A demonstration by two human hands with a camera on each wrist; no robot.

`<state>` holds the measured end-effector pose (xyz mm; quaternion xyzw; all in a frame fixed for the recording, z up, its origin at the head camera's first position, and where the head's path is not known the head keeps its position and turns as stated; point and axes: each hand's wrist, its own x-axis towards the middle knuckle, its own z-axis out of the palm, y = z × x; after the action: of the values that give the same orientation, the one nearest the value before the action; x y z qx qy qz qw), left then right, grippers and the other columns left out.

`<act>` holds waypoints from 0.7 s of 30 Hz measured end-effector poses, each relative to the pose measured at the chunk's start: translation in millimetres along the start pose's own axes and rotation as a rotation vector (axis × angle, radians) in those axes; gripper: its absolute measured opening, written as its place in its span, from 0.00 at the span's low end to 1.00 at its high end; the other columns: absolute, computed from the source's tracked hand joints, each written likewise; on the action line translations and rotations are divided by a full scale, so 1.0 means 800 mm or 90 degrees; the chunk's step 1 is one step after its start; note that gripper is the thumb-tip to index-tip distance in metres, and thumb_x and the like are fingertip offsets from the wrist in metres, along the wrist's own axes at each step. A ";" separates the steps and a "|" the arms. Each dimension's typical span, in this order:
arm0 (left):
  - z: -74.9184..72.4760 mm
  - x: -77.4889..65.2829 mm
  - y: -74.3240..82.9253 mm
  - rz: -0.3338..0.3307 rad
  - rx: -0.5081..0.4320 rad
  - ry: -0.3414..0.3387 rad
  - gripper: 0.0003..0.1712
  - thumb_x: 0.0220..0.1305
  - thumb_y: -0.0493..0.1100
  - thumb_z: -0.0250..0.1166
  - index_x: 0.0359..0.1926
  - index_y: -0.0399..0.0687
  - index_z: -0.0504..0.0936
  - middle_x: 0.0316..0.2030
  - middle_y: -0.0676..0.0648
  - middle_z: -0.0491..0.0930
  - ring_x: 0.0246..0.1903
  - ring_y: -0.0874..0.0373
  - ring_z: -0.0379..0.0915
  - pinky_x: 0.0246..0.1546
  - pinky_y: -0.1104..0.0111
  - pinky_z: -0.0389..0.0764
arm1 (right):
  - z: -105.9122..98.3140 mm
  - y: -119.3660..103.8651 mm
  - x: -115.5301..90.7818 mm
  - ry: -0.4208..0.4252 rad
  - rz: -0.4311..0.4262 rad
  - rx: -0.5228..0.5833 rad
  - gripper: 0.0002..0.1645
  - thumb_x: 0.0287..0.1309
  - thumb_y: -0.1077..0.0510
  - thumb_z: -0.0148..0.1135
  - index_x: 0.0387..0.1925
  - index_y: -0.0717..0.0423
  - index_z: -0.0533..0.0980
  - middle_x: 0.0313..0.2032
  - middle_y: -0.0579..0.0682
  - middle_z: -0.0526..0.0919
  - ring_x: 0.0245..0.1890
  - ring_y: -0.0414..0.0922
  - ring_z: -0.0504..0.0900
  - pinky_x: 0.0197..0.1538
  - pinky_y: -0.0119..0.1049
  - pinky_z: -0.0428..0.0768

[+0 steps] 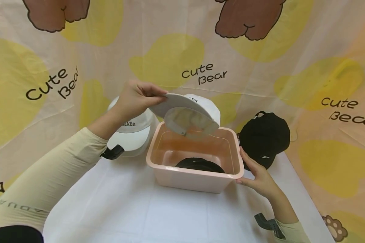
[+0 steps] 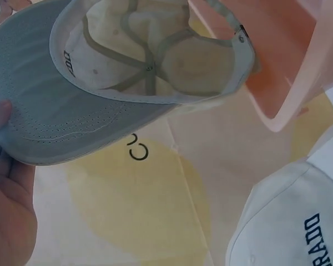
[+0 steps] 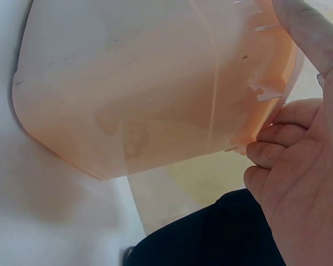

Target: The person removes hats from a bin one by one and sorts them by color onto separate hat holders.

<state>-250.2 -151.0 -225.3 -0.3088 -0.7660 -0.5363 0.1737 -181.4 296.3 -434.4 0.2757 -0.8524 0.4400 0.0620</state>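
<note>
My left hand (image 1: 137, 98) pinches a white baseball cap (image 1: 207, 104) by the edge of its brim, holding it over the back of a pink plastic bin (image 1: 194, 182). In the left wrist view the cap's inside, with its seams and back strap, faces the camera, and the thumb lies on the brim (image 2: 55, 111). A black cap (image 1: 199, 164) lies inside the bin, partly hidden by the front wall. At the bin's right end my right hand (image 1: 260, 179) grips the rim, its fingers curled under the lip (image 3: 286, 94) in the right wrist view.
Left of the bin sits another white cap (image 1: 137, 138) with dark lettering, partly behind my left forearm. A black cap (image 1: 264, 135) stands right of the bin, close to my right fingers. White cloth (image 1: 124, 202) covers the table, and a patterned curtain (image 1: 158, 57) hangs behind.
</note>
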 end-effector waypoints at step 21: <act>-0.056 0.012 0.014 0.023 -0.019 0.148 0.09 0.53 0.25 0.76 0.31 0.41 0.93 0.29 0.54 0.90 0.27 0.66 0.86 0.29 0.78 0.85 | 0.000 0.003 0.002 0.002 0.009 -0.023 0.68 0.42 0.66 0.83 0.81 0.49 0.54 0.80 0.49 0.53 0.77 0.55 0.56 0.68 0.52 0.68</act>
<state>-252.7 -187.1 -195.2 -0.2611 -0.7266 -0.5769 0.2666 -183.9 296.6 -435.9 0.2677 -0.8621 0.4253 0.0652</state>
